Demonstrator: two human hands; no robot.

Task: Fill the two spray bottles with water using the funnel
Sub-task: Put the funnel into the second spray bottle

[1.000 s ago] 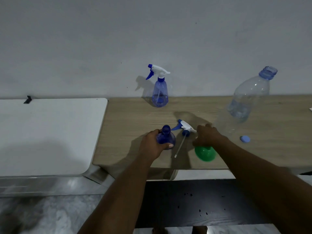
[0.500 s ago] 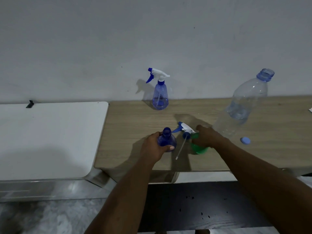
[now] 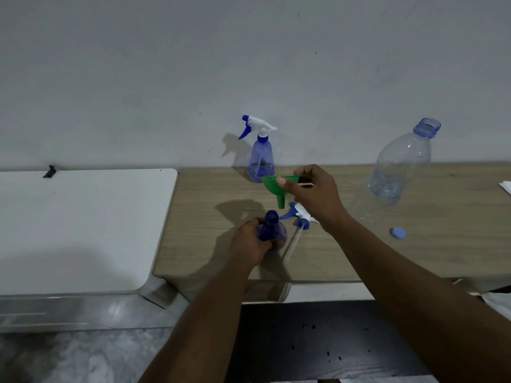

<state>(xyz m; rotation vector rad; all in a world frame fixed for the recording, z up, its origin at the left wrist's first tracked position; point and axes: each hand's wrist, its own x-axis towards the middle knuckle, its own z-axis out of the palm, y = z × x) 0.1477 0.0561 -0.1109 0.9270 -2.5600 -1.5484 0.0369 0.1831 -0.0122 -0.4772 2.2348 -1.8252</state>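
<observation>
While left hand [image 3: 250, 243] grips the open bottle [image 3: 271, 230] on the table [image 3: 414, 244], right hand [image 3: 315, 194] pinches the funnel [image 3: 276, 186] above it w/ thumb on rim; spout off-centre could miss the neck, tip the bottle.

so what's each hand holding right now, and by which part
The left hand grips the uncapped spray bottle round its body. The right hand pinches the green funnel by its rim, spout pointing down, clear of the bottle.

Translucent blue plastic spray bottle [image 3: 261, 157], glossy green plastic funnel [image 3: 276, 187], matt wood-grain table [image 3: 204, 217].
</observation>
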